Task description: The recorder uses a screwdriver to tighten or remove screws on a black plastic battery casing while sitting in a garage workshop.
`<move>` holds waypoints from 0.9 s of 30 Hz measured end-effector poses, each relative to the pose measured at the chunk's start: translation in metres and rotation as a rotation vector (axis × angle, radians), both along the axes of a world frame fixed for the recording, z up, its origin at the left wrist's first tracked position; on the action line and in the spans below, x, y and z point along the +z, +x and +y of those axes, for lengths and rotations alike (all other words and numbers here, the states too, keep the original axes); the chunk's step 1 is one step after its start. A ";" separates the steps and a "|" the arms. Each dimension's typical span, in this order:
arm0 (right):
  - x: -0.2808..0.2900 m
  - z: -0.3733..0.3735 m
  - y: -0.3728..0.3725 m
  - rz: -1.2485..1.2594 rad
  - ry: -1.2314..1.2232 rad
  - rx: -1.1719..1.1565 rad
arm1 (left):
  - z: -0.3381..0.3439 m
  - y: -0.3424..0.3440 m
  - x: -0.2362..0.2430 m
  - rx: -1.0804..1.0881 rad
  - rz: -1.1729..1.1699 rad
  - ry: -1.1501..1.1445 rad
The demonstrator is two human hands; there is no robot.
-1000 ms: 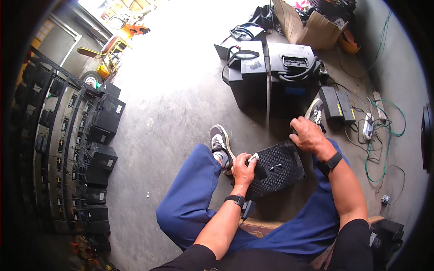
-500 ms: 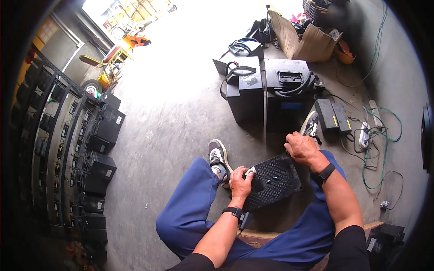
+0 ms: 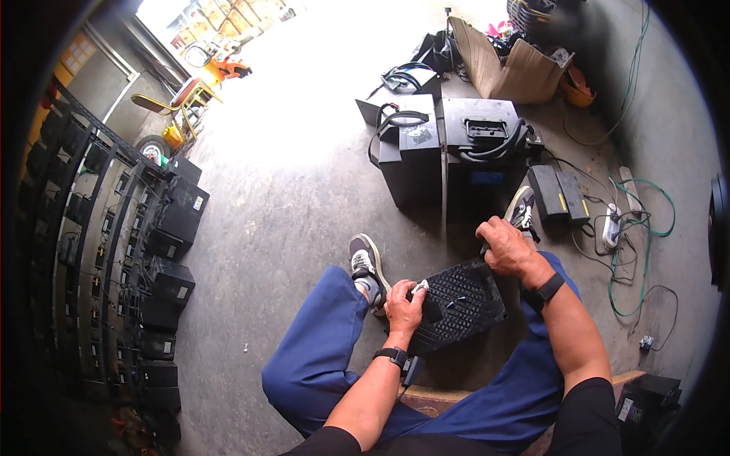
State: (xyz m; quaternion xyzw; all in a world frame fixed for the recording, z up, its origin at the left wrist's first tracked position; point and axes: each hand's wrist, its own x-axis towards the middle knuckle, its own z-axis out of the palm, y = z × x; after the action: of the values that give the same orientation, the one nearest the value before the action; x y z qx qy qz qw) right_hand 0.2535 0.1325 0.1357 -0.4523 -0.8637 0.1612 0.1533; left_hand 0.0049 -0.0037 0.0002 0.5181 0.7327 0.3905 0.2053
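Hands at the black panel, between the legs.
I have the left hand at the panel's left edge, fingers bent at a white scrap; whether they pinch it I cannot tell. My right hand curls near the far right corner, its fingers' hold hidden from me. Small bits lie on top.

Grey floor, on it a ribbed black case, tall black boxes, slim boxes, power strip
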 end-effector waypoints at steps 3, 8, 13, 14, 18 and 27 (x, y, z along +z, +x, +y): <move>0.008 0.002 -0.008 -0.050 -0.023 -0.037 | 0.003 -0.006 -0.003 0.007 0.014 0.031; 0.004 0.006 -0.005 -0.025 -0.030 0.029 | 0.005 -0.003 0.000 0.006 -0.035 0.007; 0.015 0.000 -0.006 -0.107 -0.112 -0.067 | 0.002 -0.005 -0.007 -0.005 -0.023 0.001; 0.007 0.003 -0.006 -0.150 -0.123 -0.081 | 0.003 -0.006 -0.008 -0.005 -0.024 -0.003; 0.003 0.001 -0.011 -0.097 -0.087 -0.076 | 0.000 -0.007 -0.004 0.021 -0.039 -0.008; 0.008 0.000 -0.014 -0.112 -0.126 -0.126 | 0.001 -0.004 -0.003 0.032 0.034 0.000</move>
State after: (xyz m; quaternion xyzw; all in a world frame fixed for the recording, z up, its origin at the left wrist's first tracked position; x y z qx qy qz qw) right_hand 0.2392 0.1326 0.1433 -0.5226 -0.8290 0.1797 0.0861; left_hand 0.0011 -0.0031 -0.0031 0.5127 0.7443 0.3852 0.1865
